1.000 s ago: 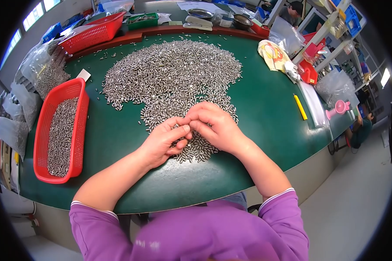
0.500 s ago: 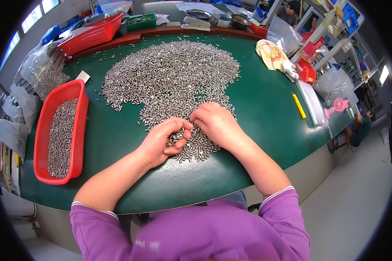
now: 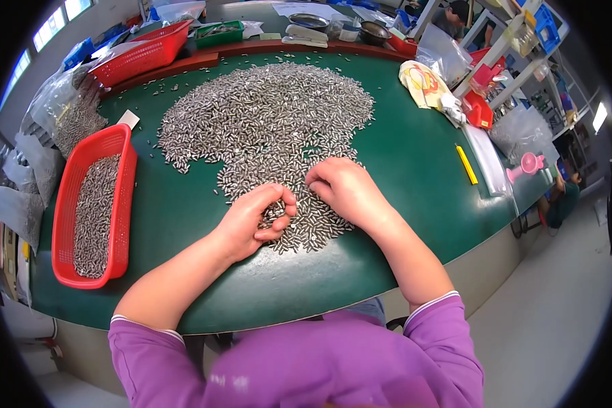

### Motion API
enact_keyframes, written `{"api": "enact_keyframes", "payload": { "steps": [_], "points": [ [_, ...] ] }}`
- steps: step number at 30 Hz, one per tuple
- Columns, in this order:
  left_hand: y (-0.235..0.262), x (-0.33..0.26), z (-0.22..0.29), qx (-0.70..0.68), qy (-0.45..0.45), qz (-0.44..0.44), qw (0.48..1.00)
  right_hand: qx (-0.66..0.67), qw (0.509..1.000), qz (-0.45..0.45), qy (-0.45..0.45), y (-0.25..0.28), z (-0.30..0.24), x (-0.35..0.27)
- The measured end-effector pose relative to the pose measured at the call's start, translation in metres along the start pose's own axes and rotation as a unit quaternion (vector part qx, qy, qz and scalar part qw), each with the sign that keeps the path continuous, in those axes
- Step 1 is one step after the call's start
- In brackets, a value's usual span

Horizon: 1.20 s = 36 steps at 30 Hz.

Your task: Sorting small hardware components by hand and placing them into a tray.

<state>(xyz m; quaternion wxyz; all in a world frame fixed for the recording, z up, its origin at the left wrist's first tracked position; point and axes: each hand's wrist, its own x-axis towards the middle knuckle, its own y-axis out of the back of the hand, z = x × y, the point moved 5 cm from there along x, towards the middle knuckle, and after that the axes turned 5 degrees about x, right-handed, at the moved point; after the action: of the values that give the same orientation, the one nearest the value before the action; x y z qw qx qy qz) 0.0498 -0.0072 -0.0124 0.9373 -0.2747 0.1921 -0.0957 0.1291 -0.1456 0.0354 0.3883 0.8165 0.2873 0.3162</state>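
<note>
A broad heap of small silvery metal cylinders (image 3: 265, 109) covers the middle of the green table and narrows toward me. Over its near end my left hand (image 3: 255, 221) is curled, palm turned inward, with a clutch of the metal cylinders visible inside the bent fingers. Just to its right, my right hand (image 3: 343, 187) lies palm down with thumb and fingers drawn together at the heap's surface. Whether a piece sits between those fingertips is hidden. A gap separates the two hands.
On the left stands a red plastic basket (image 3: 124, 204) partly filled with similar cylinders, beside plastic bags (image 3: 34, 211) of parts. A yellow cutter-like tool (image 3: 466, 164) and a pink small fan-shaped object (image 3: 528, 166) lie at right. Another red basket (image 3: 146, 56) stands at the far left.
My right hand has shifted slightly right, away from my left fingers, and onto the heap. My left hand stays nearly in place, still curled round its cylinders.
</note>
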Motion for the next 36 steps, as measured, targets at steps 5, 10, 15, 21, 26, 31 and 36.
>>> {"api": "enact_keyframes", "payload": {
  "steps": [5,10,15,21,26,31,36],
  "points": [
    [0.0,-0.001,0.001,0.003,-0.008,-0.001,1.0,0.157,0.985,0.056,-0.039,0.009,-0.011,0.002],
    [-0.002,-0.001,-0.002,-0.009,-0.022,-0.01,1.0,0.36,0.932,-0.03,-0.015,-0.009,-0.019,-0.003],
    [0.0,0.0,-0.003,-0.004,-0.032,-0.013,0.999,0.419,0.906,-0.054,-0.036,-0.013,-0.016,-0.001],
    [-0.002,-0.002,0.001,0.006,-0.027,-0.008,1.0,0.026,0.999,-0.021,0.007,-0.005,-0.002,-0.005],
    [-0.004,-0.002,0.002,0.015,-0.015,-0.002,1.0,-0.02,0.999,-0.013,0.026,-0.009,-0.003,-0.002],
    [-0.004,-0.005,0.004,0.032,-0.024,-0.003,0.999,0.076,0.993,0.078,0.037,0.007,-0.014,0.001],
    [-0.002,-0.003,-0.001,0.015,-0.024,-0.014,1.0,0.25,0.968,0.024,0.028,0.001,-0.022,0.0]
  ]
}}
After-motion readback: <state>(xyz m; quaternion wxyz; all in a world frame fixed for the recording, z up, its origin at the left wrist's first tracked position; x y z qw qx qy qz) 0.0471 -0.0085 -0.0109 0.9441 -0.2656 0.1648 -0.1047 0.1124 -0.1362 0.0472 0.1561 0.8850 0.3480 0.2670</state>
